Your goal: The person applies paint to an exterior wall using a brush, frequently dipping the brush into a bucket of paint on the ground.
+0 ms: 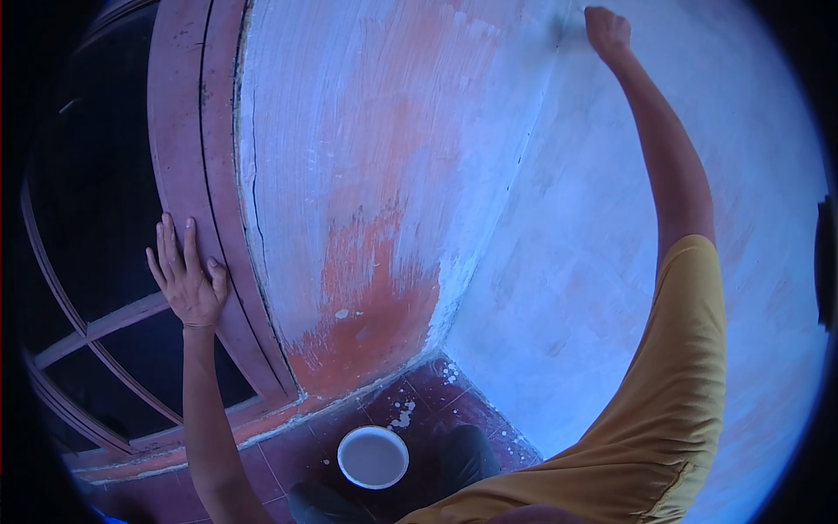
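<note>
My left hand (189, 278) lies flat with its fingers spread against the reddish wooden frame (185, 131) of a dark-paned window or door. High at the right, my right hand (608, 33) is closed in a fist close to the corner where two walls meet. A dark blur shows just left of the fist; whatever the fingers hold cannot be made out. The wall ahead (375, 131) has streaky whitish paint over orange-red, with a bare orange-red patch low down. Paler, more evenly coated, is the right wall (576, 262).
Between my legs on the dark red tiled floor (301, 450) stands a round white bucket (373, 429) with pale greyish liquid inside. White splashes (402, 414) mark the tiles by the corner. Dark glass panes (105, 192) fill the left side.
</note>
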Action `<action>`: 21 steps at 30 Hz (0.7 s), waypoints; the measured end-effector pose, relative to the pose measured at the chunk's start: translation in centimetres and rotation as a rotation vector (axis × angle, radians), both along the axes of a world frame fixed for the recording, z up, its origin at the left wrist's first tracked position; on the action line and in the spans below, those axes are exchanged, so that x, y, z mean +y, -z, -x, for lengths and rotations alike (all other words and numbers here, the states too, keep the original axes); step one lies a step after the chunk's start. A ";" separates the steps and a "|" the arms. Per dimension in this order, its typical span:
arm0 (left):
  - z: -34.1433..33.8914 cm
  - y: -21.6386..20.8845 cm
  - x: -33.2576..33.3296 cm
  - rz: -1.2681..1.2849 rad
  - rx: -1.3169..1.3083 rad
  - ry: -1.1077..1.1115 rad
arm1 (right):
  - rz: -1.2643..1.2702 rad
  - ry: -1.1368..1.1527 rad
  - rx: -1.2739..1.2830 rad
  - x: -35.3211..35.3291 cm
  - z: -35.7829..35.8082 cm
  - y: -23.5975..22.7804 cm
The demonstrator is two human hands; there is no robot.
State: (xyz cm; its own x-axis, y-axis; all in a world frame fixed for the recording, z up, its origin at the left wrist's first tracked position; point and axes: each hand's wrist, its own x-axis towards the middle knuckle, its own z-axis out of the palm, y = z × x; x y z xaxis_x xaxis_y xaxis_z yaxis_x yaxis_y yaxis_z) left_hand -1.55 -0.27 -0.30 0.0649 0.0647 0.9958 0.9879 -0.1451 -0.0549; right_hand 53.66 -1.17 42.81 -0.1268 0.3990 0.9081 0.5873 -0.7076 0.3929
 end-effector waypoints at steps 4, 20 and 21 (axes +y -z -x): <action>-0.1 -0.1 -0.1 -0.010 0.007 0.010 | -0.172 -0.325 0.004 -2.8 -0.5 0.2; -0.6 -0.1 0.6 -0.091 -0.005 0.098 | 0.347 -1.420 1.862 -12.0 -5.5 31.2; -0.6 -0.1 0.7 -0.083 -0.010 0.105 | 0.296 -1.113 1.789 -11.9 -4.7 33.3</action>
State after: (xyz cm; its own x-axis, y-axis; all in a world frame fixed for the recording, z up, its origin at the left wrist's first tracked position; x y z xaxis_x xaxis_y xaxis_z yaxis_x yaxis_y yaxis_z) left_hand -0.96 0.39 -0.24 0.0568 -0.0248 0.9981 0.9680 -0.2435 -0.0612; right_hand 58.32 -13.08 9.49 0.3624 0.9043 0.2256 0.3845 0.0754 -0.9200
